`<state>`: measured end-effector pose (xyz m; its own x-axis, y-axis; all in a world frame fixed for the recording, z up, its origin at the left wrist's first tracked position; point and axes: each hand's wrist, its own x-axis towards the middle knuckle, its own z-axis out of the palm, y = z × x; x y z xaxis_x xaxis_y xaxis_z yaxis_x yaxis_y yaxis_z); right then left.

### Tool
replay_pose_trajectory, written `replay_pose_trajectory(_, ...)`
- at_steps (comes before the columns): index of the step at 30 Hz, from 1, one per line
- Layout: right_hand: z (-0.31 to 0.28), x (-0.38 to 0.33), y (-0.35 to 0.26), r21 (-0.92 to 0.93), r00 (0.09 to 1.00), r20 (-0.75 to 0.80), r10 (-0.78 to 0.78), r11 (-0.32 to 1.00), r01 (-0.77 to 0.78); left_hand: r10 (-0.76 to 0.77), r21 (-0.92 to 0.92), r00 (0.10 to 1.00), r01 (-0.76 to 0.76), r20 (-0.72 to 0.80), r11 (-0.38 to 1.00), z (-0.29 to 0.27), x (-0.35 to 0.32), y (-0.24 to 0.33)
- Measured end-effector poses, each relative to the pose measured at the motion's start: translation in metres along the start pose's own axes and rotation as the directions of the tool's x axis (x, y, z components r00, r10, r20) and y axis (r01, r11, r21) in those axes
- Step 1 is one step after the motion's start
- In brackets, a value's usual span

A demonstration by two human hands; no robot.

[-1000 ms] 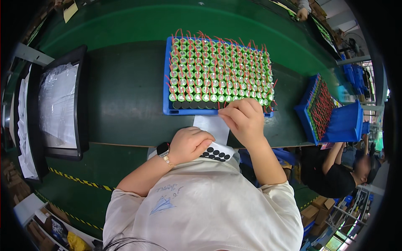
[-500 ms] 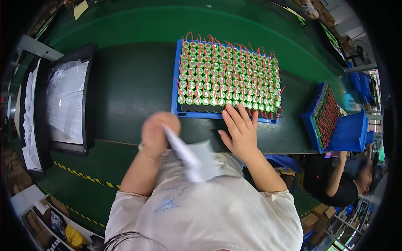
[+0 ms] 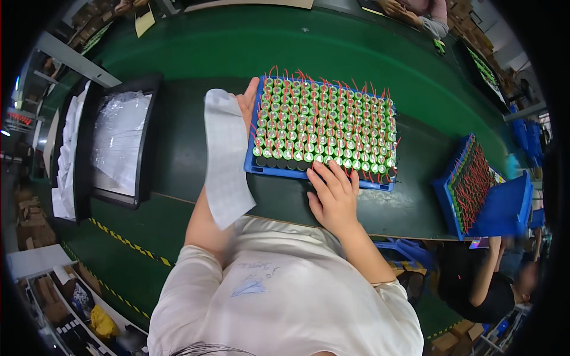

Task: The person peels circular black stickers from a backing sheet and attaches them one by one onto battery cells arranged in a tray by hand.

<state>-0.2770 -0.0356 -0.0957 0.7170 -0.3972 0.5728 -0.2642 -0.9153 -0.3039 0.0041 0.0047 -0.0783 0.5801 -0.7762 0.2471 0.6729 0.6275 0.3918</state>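
Observation:
A blue tray on the table in front of me holds rows of green battery cells standing upright, with thin red wires rising from their tops. My left hand is at the tray's left side, one finger stretched along the edge. A long white sheet hangs from that hand, hiding most of it and the wrist; its exact grip is covered. My right hand lies over the tray's near edge, fingers spread, with the fingertips on the front cells. Black-topped cells line part of the front row.
Left of the tray stands a black bin of plastic-wrapped white sheets. At right, a blue bin is beside another tray of wired cells. A person in black sits at lower right; another person's hands show across the table.
My left hand has swung forward with the white sheet, from near my body to the tray's left side. My right hand has stayed at the tray's front edge.

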Motion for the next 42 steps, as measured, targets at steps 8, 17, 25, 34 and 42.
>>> replay_pose_trajectory(8,-0.010,0.020,-0.017,0.032,0.985,-0.093,0.145,0.989,-0.143,-0.084,0.393,0.995,0.057,0.052,0.918,0.023,-0.012,-0.005)
replay_pose_trajectory(17,-0.053,0.087,-0.048,-0.014,0.983,-0.106,0.147,0.989,-0.150,-0.161,0.356,0.987,0.149,0.005,0.923,0.000,0.008,-0.002)
replay_pose_trajectory(25,-0.025,0.124,-0.037,-0.034,0.962,0.203,0.185,0.983,-0.182,-0.344,0.118,0.877,0.401,-0.335,0.908,-0.039,-0.015,0.046)
replay_pose_trajectory(34,-0.037,0.122,-0.032,-0.008,0.962,0.180,0.206,0.978,-0.208,-0.416,-0.016,0.863,0.429,-0.287,0.903,-0.046,-0.033,0.099)
replay_pose_trajectory(42,-0.035,0.088,-0.052,-0.003,0.944,0.185,0.273,0.961,-0.277,-0.474,-0.112,0.843,0.461,-0.256,0.880,-0.032,-0.024,0.078)
